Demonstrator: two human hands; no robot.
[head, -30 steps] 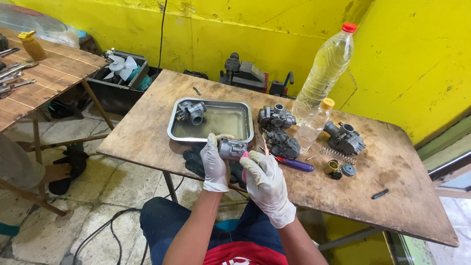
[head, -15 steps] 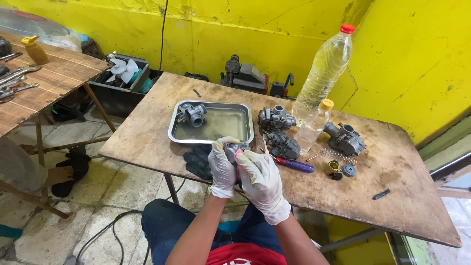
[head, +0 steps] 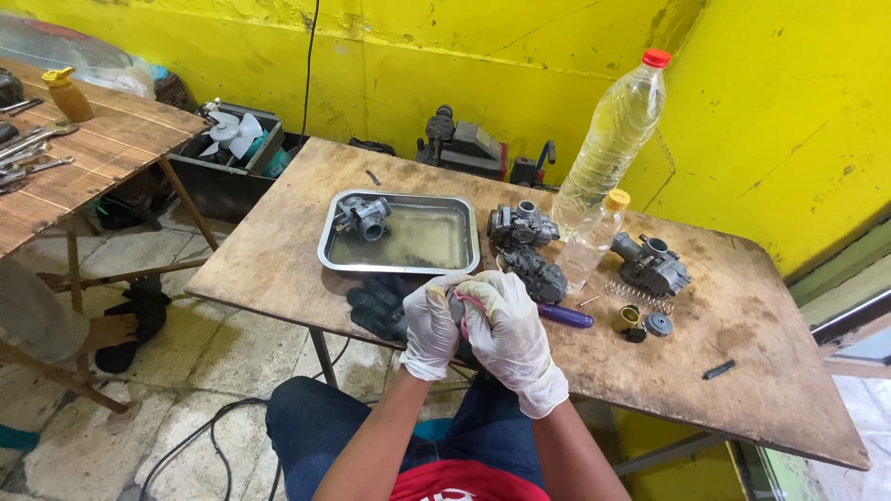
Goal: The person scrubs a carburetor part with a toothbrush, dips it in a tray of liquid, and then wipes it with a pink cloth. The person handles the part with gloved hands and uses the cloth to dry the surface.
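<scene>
Both my hands wear white gloves and meet over the table's near edge. My left hand [head: 429,325] and my right hand [head: 509,329] are wrapped around a small grey metal part [head: 457,301], mostly hidden by the fingers. A thin pink-red piece [head: 464,320] shows between the two hands. Black gloves [head: 376,301] lie on the table just left of my hands. A purple-handled tool [head: 564,316] lies just right of them.
A metal tray [head: 401,263] of liquid holds a carburetor [head: 364,216]. More carburetors [head: 522,225] [head: 653,263], a tall clear bottle [head: 613,130], a small bottle [head: 594,241], a spring [head: 639,296] and small fittings [head: 640,322] sit on the wooden table [head: 761,371]. A second table [head: 83,158] stands left.
My hands have closed more tightly over the grey part, which showed between them a second ago and is now mostly covered. The hands have drawn slightly nearer to me.
</scene>
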